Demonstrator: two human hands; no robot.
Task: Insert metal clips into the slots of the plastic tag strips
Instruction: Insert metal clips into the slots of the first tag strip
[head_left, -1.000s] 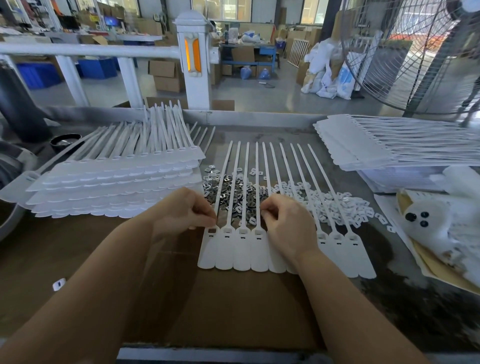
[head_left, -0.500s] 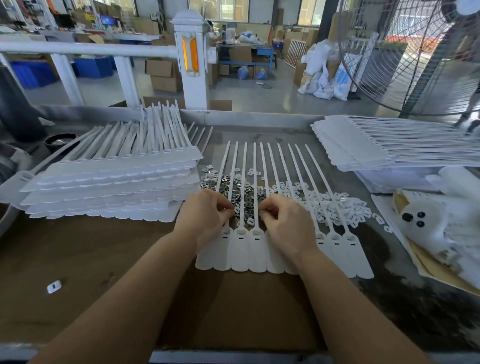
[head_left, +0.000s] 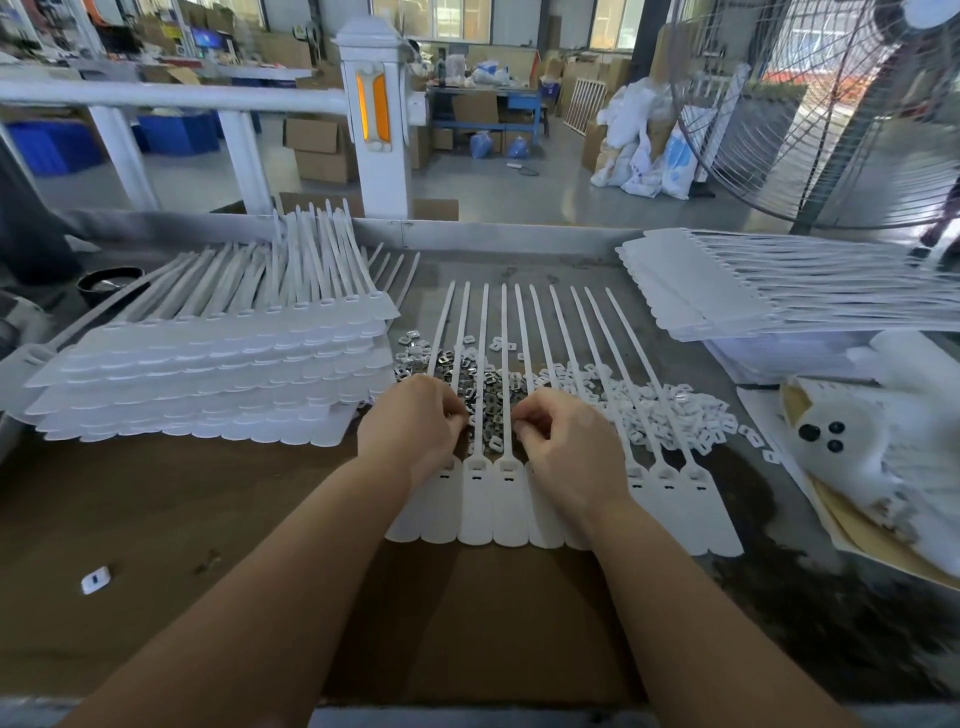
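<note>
Two hands work over a white strip (head_left: 488, 499) of tags lying flat on the desk (head_left: 156, 519). Its thin tails point away from the person, and its wide ends lie nearest. The left hand (head_left: 415, 426) sits on the left end of the strip, fingers curled with the tips pressed together, but I cannot tell what they pinch. The right hand (head_left: 566, 441) sits just beside it over the middle tags, fingers curled the same way, and what its grip holds is hidden too. Shiny clips (head_left: 488, 405) lie in a heap under the tails, right in front of both hands. White bits (head_left: 670, 415) lie in a heap to the right of the clips. More strips sit in a left stack (head_left: 208, 374) and in a right stack (head_left: 753, 291). One small white piece (head_left: 96, 579) lies alone near the left arm.
</note>
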